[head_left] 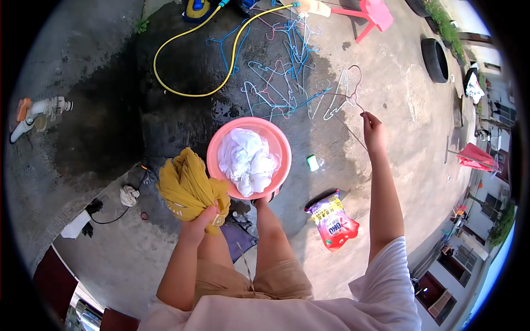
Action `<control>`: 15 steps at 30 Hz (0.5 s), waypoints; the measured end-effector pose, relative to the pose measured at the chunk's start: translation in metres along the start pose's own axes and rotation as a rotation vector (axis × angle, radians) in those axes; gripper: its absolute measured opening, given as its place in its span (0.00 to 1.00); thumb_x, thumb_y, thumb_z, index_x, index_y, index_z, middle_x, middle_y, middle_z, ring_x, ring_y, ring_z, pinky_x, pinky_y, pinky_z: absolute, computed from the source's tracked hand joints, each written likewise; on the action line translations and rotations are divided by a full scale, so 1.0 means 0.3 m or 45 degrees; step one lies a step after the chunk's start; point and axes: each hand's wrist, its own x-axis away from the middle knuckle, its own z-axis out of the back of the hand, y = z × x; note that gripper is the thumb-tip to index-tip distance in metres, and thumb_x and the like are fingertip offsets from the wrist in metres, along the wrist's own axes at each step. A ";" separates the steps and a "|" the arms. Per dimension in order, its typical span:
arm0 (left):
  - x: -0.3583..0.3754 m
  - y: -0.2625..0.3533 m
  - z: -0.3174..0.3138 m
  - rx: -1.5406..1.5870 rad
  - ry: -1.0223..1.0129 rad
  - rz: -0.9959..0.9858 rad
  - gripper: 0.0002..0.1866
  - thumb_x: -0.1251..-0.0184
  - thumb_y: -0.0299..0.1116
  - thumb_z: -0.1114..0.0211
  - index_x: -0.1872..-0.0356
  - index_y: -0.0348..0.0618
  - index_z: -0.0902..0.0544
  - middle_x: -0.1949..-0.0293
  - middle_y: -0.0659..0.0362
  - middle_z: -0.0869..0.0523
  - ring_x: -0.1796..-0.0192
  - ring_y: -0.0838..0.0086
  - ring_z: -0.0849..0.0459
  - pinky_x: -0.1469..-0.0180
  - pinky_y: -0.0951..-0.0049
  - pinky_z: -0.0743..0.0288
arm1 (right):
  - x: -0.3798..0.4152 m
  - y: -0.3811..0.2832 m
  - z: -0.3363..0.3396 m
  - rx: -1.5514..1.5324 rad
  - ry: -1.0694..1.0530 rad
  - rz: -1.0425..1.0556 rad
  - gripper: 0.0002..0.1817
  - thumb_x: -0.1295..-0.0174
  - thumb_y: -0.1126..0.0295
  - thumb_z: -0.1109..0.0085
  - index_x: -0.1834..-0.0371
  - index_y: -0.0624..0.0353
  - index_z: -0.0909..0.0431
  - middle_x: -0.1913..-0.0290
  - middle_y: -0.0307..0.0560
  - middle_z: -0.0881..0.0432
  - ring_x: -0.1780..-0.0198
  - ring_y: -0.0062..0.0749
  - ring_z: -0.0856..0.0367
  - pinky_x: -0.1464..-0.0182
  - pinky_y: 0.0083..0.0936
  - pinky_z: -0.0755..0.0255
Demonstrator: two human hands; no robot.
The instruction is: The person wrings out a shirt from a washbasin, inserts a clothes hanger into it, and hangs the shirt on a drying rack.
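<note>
My left hand (200, 222) is closed around a bunched mustard-yellow garment (187, 185), which hangs left of the basin. A small round badge and pale marks show on the cloth. My right hand (375, 134) reaches out to the right, its fingers pinched on the end of a thin wire clothes hanger (353, 99). Beside it, several blue, white and pink hangers (284, 83) lie tangled on the ground. Between my arms, a pink basin (284, 146) holds wet-looking white laundry (248, 160).
A yellow hose (190, 95) loops on the wet concrete beyond the basin. A green-and-white sponge (313, 163) and a detergent bag (333, 220) lie to the right. A pink stool (375, 15) and a tyre (434, 60) are farther off. A pipe valve (47, 107) juts in at left.
</note>
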 end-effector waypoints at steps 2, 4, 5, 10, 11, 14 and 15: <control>0.026 0.045 0.005 0.052 0.055 -0.005 0.15 0.45 0.25 0.42 0.55 0.36 0.27 0.68 0.57 0.22 0.67 0.74 0.22 0.61 0.76 0.27 | 0.010 -0.021 0.024 -0.096 0.032 -0.007 0.15 0.35 0.60 0.46 0.55 0.57 0.18 0.81 0.46 0.23 0.81 0.21 0.33 0.75 0.24 0.36; 0.041 0.075 0.023 0.121 0.040 -0.065 0.15 0.46 0.25 0.42 0.55 0.35 0.28 0.68 0.57 0.22 0.67 0.74 0.23 0.62 0.76 0.28 | 0.027 -0.057 0.058 -0.139 -0.023 -0.028 0.15 0.34 0.60 0.46 0.55 0.58 0.18 0.81 0.45 0.24 0.80 0.20 0.34 0.75 0.24 0.36; 0.051 0.086 0.029 0.132 0.070 -0.071 0.15 0.45 0.25 0.43 0.55 0.35 0.28 0.68 0.56 0.22 0.67 0.74 0.23 0.62 0.76 0.28 | 0.028 -0.068 0.069 -0.158 0.015 -0.022 0.15 0.34 0.60 0.46 0.55 0.59 0.18 0.81 0.44 0.24 0.80 0.20 0.34 0.75 0.24 0.37; 0.110 0.105 0.073 0.208 0.083 -0.071 0.13 0.42 0.23 0.42 0.55 0.35 0.26 0.65 0.57 0.22 0.64 0.75 0.22 0.60 0.76 0.27 | 0.052 -0.140 0.135 -0.062 -0.072 -0.041 0.15 0.33 0.61 0.48 0.55 0.60 0.19 0.79 0.39 0.24 0.79 0.20 0.33 0.74 0.22 0.36; 0.124 0.111 0.079 0.211 0.101 -0.049 0.13 0.42 0.23 0.42 0.55 0.35 0.26 0.65 0.57 0.21 0.64 0.75 0.22 0.60 0.76 0.27 | 0.053 -0.130 0.126 -0.158 -0.016 0.066 0.15 0.32 0.61 0.48 0.55 0.59 0.19 0.80 0.37 0.26 0.80 0.19 0.34 0.76 0.21 0.37; 0.157 0.133 0.099 0.213 0.163 -0.044 0.15 0.44 0.24 0.42 0.54 0.34 0.26 0.65 0.56 0.21 0.65 0.73 0.22 0.60 0.75 0.27 | 0.054 -0.167 0.110 -0.509 -0.087 0.104 0.14 0.31 0.60 0.50 0.56 0.56 0.18 0.84 0.31 0.32 0.83 0.15 0.39 0.80 0.18 0.43; 0.167 0.136 0.101 0.204 0.182 -0.074 0.16 0.45 0.24 0.43 0.54 0.34 0.27 0.66 0.56 0.21 0.66 0.73 0.22 0.61 0.75 0.27 | 0.090 -0.271 0.161 -0.657 -0.274 -0.084 0.13 0.31 0.60 0.50 0.56 0.55 0.19 0.85 0.30 0.34 0.84 0.15 0.41 0.82 0.18 0.45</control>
